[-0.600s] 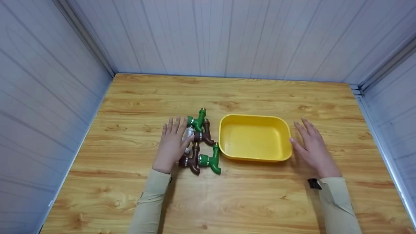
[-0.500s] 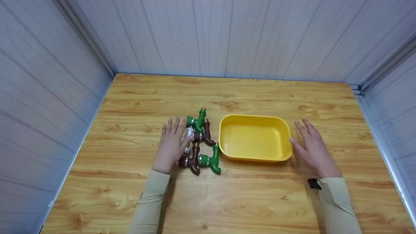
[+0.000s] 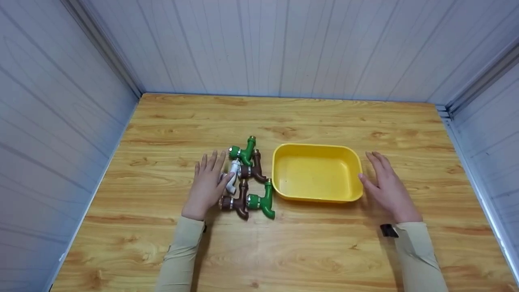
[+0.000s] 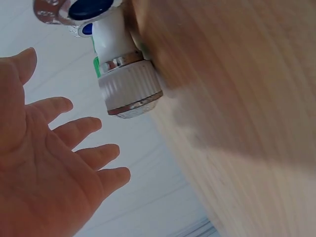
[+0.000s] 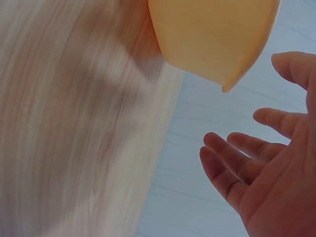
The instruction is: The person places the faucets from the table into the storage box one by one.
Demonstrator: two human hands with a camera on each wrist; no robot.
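Note:
Several plastic taps lie in a cluster left of the yellow basin [image 3: 316, 174]. A green tap [image 3: 245, 153] is at the back, a brown tap [image 3: 254, 168] just in front of it. Nearest the front lie another brown tap [image 3: 239, 201] and a second green tap [image 3: 266, 200]. My left hand [image 3: 206, 184], fingers straight and spread, hovers beside the white tap [image 3: 232, 178] and partly covers it from above; the left wrist view shows its ribbed white knob [image 4: 129, 88] apart from the fingers. My right hand [image 3: 387, 188] holds nothing, its fingers extended beside the basin's right end.
A wood-grain table [image 3: 308, 247] carries everything. Pale panel walls [image 3: 259, 48] rise along its back and both sides. The basin stands close against the taps on its left.
My left hand has drawn back to the left and slightly toward me, uncovering more of the white tap. The right hand has barely shifted. Taps and basin stay in place.

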